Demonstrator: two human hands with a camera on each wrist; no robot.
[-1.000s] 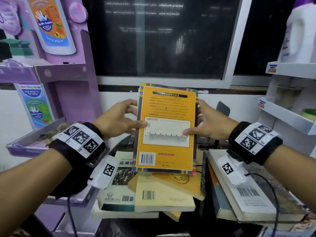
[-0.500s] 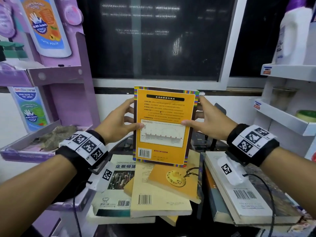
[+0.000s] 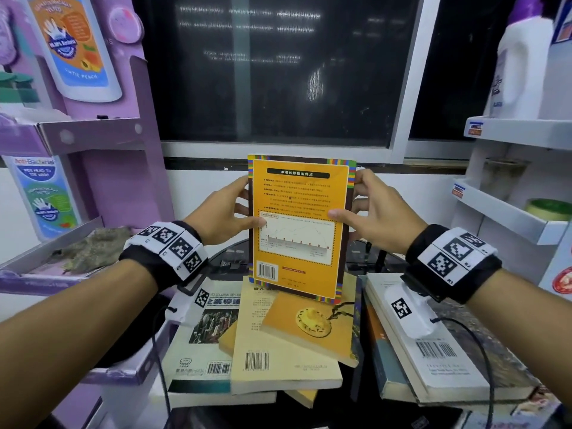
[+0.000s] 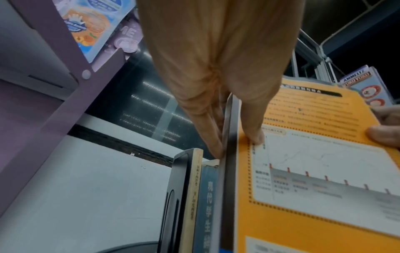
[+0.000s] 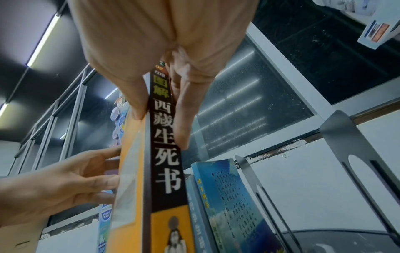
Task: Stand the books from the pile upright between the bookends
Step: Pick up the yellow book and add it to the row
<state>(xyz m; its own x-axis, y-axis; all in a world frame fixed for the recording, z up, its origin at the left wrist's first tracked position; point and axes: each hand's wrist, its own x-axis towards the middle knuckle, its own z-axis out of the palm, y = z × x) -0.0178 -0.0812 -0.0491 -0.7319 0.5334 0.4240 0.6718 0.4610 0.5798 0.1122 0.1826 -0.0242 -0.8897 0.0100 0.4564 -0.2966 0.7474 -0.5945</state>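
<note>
An orange paperback stands upright, back cover toward the camera, with the left hand gripping its left edge and the right hand its right edge (each thumb lies flat across the cover). Below it a pile of books lies flat and askew, and a second stack lies to the right. Both wrists wear black bands with square coded markers.

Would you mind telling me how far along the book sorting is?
Done: at least two books stand by a bookend. In hand: left hand and right hand hold the orange book upright. Left: the pile lying flat.
</note>
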